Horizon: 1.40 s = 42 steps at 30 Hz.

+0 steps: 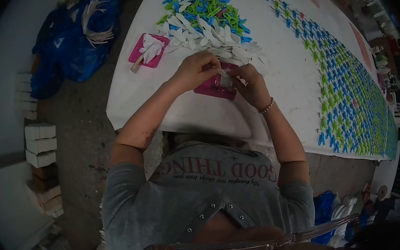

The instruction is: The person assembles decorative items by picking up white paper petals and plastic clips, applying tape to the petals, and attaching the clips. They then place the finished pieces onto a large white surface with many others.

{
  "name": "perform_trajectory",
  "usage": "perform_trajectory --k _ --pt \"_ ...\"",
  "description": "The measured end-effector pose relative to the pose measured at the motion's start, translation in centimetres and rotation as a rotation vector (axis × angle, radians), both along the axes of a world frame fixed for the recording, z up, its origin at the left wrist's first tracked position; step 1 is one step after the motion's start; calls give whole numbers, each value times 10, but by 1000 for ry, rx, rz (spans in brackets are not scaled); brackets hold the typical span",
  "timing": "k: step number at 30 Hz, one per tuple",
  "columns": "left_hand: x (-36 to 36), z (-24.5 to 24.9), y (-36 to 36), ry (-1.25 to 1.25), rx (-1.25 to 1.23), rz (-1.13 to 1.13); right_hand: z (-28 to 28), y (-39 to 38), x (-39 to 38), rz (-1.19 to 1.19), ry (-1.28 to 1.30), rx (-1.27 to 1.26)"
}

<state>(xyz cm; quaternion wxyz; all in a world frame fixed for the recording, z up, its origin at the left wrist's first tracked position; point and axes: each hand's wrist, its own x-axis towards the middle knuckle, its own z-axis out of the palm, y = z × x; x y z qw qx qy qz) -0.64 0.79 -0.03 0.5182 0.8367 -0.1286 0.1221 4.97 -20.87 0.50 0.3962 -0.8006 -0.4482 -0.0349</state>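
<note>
A workshop table covered in white sheet (281, 69) stands over a bare concrete floor, seen from above the person's grey shirt. The left hand (197, 70) and the right hand (251, 84) meet near the table's near edge, fingertips pressed together on a small white piece (225, 79) pinched between them; which fingers do the gripping cannot be made out. A beaded bracelet (266, 106) sits on the right wrist. The piece is held just above a pink tray (208, 90) lying on the sheet under the hands. Just beyond them spreads a pile of white pieces (206, 37), and past that a heap of blue and green clips (205, 4). To the left lies a second pink tray (136, 54) holding white bits. Rows of blue and green clips (342, 101) run along the right side. A blue bag (63, 51) lies on the floor at the left.
</note>
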Motion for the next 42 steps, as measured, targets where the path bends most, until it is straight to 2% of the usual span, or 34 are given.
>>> perform_trajectory --k 1,3,8,10,14,16,17,19,22,24,26,27,31,33,37,39,40,42 --pt "1 -2 -1 3 -1 0 1 -4 1 21 -16 -26" --pt "4 -4 -5 -141 196 -30 1 -11 4 30 -55 -42" --pt "9 -1 -18 -174 217 -78 7 -17 4 14 -115 -15" --pt "11 -1 -22 -187 222 -86 15 -15 0 -111 116 20" --pt "12 -3 -27 -164 229 -78 14 -12 10 -89 279 45" --pt "11 -4 -30 -157 227 -74 7 -8 15 -43 530 211" --pt "11 -5 -30 -168 209 -65 11 -5 13 -41 529 211" --pt "9 -5 -29 -179 192 -52 19 2 6 39 808 419" --pt "2 -2 -29 -114 117 6 6 5 5 43 782 376" --pt "-2 3 -31 48 -69 47 6 6 -1 9 807 349" --pt "-1 2 -28 99 -111 21 3 7 -2 -26 831 322" --pt "0 2 -25 149 -151 -4 -2 8 -1 -19 766 292" --pt "12 3 -17 121 -221 0 -2 13 -3 -8 548 185" --pt "19 -1 -17 30 -396 -120 0 14 -3 7 497 151" --pt "16 -3 -9 75 -320 -140 -5 9 1 72 406 98" --pt "12 -3 -6 153 -163 -142 3 2 1 65 375 23" --pt "10 -4 -8 154 -162 -145 6 -1 1 62 342 -54" --pt "7 -5 -12 137 -54 -133 3 -6 3 64 334 -48"
